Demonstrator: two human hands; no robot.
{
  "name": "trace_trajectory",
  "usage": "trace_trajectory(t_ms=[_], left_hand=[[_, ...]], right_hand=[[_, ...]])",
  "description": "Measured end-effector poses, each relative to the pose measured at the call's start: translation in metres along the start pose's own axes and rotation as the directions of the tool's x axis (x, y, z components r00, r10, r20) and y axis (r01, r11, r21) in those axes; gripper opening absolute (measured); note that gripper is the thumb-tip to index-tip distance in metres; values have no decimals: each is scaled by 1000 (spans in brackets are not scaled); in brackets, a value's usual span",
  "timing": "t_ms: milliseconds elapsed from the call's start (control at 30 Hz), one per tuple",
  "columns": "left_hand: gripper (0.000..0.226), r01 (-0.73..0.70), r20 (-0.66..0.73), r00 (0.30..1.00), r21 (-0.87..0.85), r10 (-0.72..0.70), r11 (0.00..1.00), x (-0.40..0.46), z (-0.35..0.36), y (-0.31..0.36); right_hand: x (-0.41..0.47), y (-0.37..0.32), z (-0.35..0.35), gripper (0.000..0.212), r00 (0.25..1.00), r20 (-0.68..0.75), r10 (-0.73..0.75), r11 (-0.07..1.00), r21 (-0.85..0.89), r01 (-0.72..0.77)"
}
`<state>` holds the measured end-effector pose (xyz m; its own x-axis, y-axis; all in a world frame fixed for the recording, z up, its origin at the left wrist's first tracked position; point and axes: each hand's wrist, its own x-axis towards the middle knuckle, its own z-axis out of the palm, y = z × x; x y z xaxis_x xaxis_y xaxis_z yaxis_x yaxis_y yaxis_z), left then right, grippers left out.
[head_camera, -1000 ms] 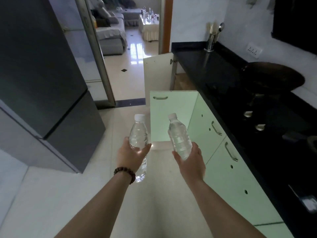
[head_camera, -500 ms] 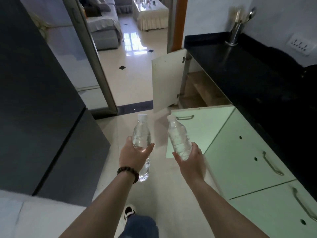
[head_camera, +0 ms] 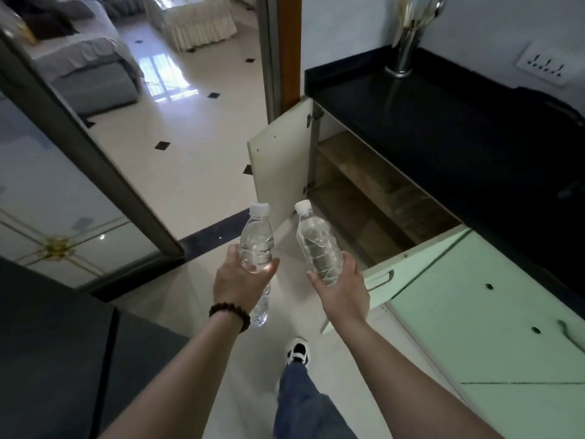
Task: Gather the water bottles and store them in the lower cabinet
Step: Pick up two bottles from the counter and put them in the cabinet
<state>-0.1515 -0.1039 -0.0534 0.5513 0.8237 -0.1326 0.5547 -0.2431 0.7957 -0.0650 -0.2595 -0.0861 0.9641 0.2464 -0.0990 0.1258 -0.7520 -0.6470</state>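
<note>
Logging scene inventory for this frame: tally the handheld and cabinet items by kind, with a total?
Water bottles: 2, one in the left hand (left bottle), one in the right hand (right bottle)
Open cabinet doors: 2, white door, green door
Bead bracelets: 1
Utensil holders: 1
Total: 6

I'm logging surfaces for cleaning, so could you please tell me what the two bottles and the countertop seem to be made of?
Left bottle and right bottle: thin clear plastic, judging by ribbed see-through walls and white screw caps. Countertop: polished black stone, possibly granite, since it mirrors the metal utensil holder.
</note>
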Motion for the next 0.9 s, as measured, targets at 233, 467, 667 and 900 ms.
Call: trace_trajectory(t_ms=[233,467,667,900], left_hand=[[44,-32,144,989,6,31,999,151,48,35],[45,-52,366,930,40,34,998,274,113,85],[42,-93,566,824,131,3,987,337,169,98],[46,-215,758,652,199,-11,956,399,223,104]], right_hand=[[146,-28,44,80,990,-100,99,994,47,-95],[250,-46,62,77,955,-138,263,964,81,-253],[298,-45,74,79,871,-173,460,887,57,-458],[331,-46,94,73,715,-265,647,757,110,-644]])
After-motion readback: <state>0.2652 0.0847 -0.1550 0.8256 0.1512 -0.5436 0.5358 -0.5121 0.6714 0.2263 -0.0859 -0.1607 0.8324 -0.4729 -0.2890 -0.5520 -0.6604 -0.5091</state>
